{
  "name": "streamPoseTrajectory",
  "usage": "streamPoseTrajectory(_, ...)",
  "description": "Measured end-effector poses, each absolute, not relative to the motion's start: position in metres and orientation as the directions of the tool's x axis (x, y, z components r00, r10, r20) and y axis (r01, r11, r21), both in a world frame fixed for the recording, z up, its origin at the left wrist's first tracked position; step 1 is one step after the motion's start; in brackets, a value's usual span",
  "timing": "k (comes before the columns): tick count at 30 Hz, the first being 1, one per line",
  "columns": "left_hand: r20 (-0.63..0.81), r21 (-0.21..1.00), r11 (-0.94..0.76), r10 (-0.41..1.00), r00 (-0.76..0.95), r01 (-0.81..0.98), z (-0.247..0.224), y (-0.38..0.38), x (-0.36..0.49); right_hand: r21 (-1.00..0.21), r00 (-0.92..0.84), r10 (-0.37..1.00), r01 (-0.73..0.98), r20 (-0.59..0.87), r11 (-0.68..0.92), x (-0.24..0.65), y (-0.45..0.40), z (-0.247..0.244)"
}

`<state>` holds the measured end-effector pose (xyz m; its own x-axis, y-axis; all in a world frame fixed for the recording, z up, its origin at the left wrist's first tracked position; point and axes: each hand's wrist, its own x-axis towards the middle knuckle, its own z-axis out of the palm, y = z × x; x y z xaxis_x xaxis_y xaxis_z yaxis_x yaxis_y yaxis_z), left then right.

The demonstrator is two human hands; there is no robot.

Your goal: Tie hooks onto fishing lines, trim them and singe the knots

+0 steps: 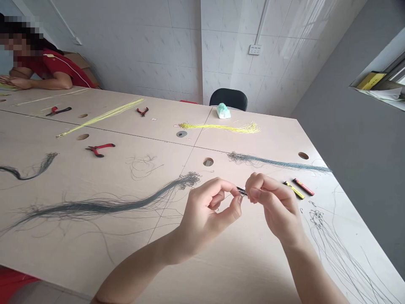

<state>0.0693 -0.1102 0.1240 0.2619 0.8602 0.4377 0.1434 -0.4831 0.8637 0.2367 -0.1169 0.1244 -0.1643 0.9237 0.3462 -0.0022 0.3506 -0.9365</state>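
Above the table in front of me, my left hand (215, 209) pinches with thumb and forefinger. Close beside it, my right hand (275, 202) is closed, its fingertips pressed together. Between the two sets of fingertips shows a small thin dark piece (242, 191) with a silvery glint; the fingers hide its ends, and its kind is unclear. Left of my left hand lies a bundle of grey-blue lines (120, 205) with small curled hook-like ends. Right of my right hand is a looser group of hooked lines (317, 219).
Yellow and red-black tubes (294, 190) lie beyond my right hand. Farther off are a teal bundle (278, 162), a yellow bundle (218, 127), red-handled pliers (100, 148) and a pale green packet (223, 111). The tabletop has a round hole (208, 161). A person in red (60, 69) sits far left.
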Motion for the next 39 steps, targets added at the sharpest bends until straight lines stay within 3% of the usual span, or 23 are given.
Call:
streamPoseTrajectory(7, 0.407, 0.877, -0.451, 0.881, 0.243, 0.165, 0.1261, -0.1115, 0.0691, -0.944, -0.166, 0.937, 0.068, 0.308, 0.323, 0.2329, -0.1201, 0.1286)
streamPoseTrajectory(14, 0.359, 0.909, -0.391, 0.910, 0.207, 0.142, 0.1277, -0.1123, 0.0696, -0.915, -0.126, 0.918, 0.106, 0.376, 0.389, 0.2350, -0.1191, 0.1260)
streamPoseTrajectory(21, 0.367, 0.908, -0.398, 0.906, 0.210, 0.129, 0.1291, -0.1118, 0.0695, -0.814, -0.097, 0.850, 0.250, 0.518, 0.525, 0.2324, -0.1243, 0.1316)
streamPoseTrajectory(39, 0.351, 0.916, -0.379, 0.915, 0.196, 0.128, 0.1310, -0.1139, 0.0684, -0.750, -0.071, 0.801, 0.312, 0.594, 0.583, 0.2318, -0.1244, 0.1318)
